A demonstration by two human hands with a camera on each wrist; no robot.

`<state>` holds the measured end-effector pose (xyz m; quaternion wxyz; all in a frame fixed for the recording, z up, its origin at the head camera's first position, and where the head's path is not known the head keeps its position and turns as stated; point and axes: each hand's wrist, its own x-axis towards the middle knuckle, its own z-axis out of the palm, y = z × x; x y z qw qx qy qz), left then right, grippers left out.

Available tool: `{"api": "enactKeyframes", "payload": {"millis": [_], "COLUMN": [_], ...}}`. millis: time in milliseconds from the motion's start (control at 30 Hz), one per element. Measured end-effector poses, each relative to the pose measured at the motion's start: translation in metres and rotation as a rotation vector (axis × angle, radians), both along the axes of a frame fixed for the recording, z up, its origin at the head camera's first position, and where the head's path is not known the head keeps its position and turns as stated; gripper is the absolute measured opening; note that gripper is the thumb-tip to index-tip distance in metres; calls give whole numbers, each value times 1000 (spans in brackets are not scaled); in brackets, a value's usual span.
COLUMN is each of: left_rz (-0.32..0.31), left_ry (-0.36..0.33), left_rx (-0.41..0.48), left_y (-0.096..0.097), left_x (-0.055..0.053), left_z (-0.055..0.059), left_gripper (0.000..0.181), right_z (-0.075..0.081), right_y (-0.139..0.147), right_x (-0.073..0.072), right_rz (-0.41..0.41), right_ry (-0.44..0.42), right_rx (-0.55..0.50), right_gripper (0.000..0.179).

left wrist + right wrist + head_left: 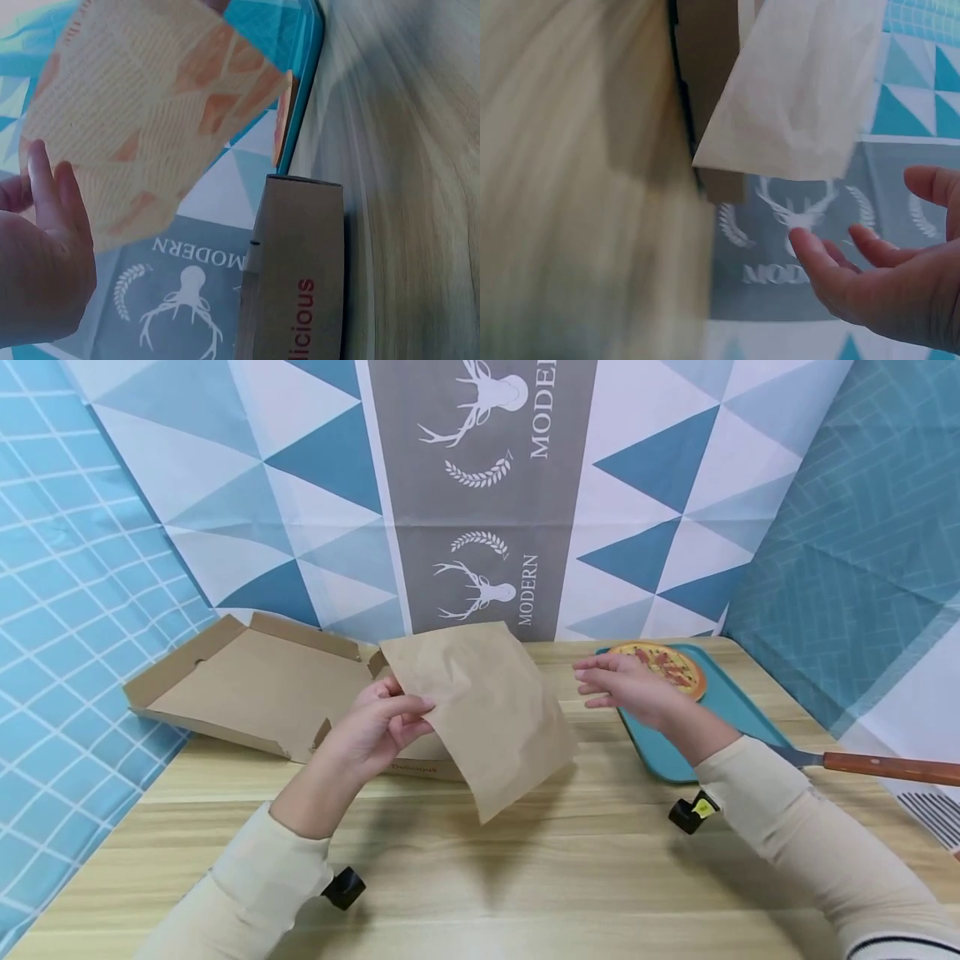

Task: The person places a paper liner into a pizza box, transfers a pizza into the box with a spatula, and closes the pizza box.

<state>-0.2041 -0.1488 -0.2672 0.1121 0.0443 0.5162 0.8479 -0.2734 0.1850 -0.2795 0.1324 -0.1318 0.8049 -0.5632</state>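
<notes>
My left hand (378, 727) pinches a sheet of brown paper (487, 710) by its left edge, holding it above the table. In the left wrist view the paper's (150, 112) other face carries printed text and orange patches. Behind and left of it, an open cardboard pizza box (262, 685) lies on the table, partly hidden by the paper and my hand. My right hand (626, 685) hovers to the right of the paper, apart from it, fingers loosely extended and holding nothing. Beyond that hand a pizza (678, 670) sits on a teal tray (731, 693).
A pizza server with a wooden handle (888, 767) rests across the tray's right side, partly behind my right forearm. The wood-grain table (570, 877) ends at patterned wall coverings (480, 510) behind and on both sides.
</notes>
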Motion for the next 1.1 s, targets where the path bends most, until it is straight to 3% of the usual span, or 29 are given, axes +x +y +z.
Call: {"api": "enactKeyframes", "payload": {"millis": [133, 267, 400, 600, 867, 967, 1100], "left_rz": [-29, -55, -56, -32, 41, 54, 50], "left_ry": [12, 24, 31, 37, 30, 73, 205], "left_rx": [30, 35, -9, -124, -214, -329, -592], "left_y": [-5, -10, -15, -24, -34, -40, -49], "left_x": [0, -2, -4, -4, -6, -6, -4], "left_z": [0, -2, -4, -9, -14, -17, -24], "left_gripper": [23, 30, 30, 33, 34, 41, 53], "right_z": [-12, -20, -18, -11, -9, -6, -1], "right_y": [-8, -15, -19, -20, -19, -18, -17], "right_x": [-5, -5, -3, 1, -1, -2, -4], "right_rz": [47, 38, -16, -92, -137, -155, -160], "right_ry": [-162, -235, -217, -176, -177, -172, -169], "right_rx": [-124, -267, -323, -278, -318, -317, -318], "right_gripper": [48, 26, 14, 19, 5, 6, 5]}}
